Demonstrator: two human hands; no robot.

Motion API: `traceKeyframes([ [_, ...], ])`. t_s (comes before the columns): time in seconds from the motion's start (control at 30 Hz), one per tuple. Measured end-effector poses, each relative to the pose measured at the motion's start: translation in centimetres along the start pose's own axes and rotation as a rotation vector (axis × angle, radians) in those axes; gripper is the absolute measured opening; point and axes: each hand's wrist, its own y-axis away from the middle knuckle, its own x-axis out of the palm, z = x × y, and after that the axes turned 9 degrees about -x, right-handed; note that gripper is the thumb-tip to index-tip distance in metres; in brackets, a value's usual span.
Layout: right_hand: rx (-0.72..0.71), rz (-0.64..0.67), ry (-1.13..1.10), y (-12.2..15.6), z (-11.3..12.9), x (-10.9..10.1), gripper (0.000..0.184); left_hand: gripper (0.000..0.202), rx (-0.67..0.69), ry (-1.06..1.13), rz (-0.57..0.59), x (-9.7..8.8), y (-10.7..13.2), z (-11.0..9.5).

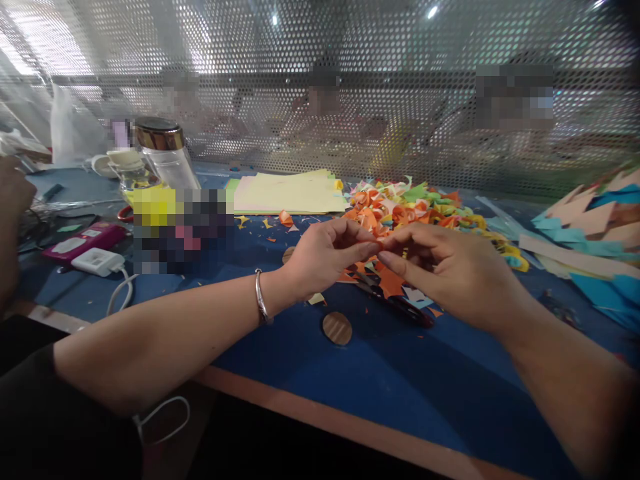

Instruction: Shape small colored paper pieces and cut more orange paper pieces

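White cable [131,288]: its loop lies near the left forearm [170,333]; I think the arm could catch it, if the elbow goes outward.
Left hand [323,257]: thumb and forefinger appear to pinch, with their tips, a small orange paper piece [379,246]. If they press too strongly, the paper may crease badly.
Brown disc [337,329]: it lies flat on the blue table [310,363], nearer the body than the fingers; a low wrist could push it.
Held piece: it is between the fingertips of the left hand and the right hand [450,263], mostly covered by them. Because little paper is held, it could slip, or tear if pulled from both sides.
Dark tool [413,311]: it seems to be scissors, below the fingers, beside orange scraps [390,281]; a dropped piece could mix with these.
Paper pile [425,200]: it is just behind the fingers; its similar orange could hide a fallen piece.
Right hand: thumb and forefinger appear to pinch the same piece from its right side; an unsteady wrist could twist it.
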Motion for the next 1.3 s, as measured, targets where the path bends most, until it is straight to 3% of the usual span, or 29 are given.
traceKeyframes([
  [0.2, -0.058, 0.040, 0.025, -0.2, 0.4, -0.1, 0.015, 0.035, 0.026, -0.062, 0.013, -0.3, -0.2, 0.2],
  [0.47, -0.077, 0.070, 0.044, -0.4, 0.4, -0.6, 0.021, 0.009, 0.233, -0.437, 0.030, -0.9, -0.2, 0.0],
  [0.7, -0.111, 0.123, 0.064, -0.4, 0.3, -0.4, 0.027, 0.018, 0.271, -0.694, 0.003, -0.8, 0.4, -0.6],
  [1.07, -0.089, 0.110, 0.087, -0.4, -0.6, -0.9, 0.023, 0.015, 0.226, -0.706, -0.066, -1.7, 0.2, -0.6],
  [1.3, -0.070, 0.135, 0.064, -0.3, -0.2, -0.5, 0.018, 0.008, 0.194, -0.667, 0.032, -0.8, 0.5, -0.4],
])
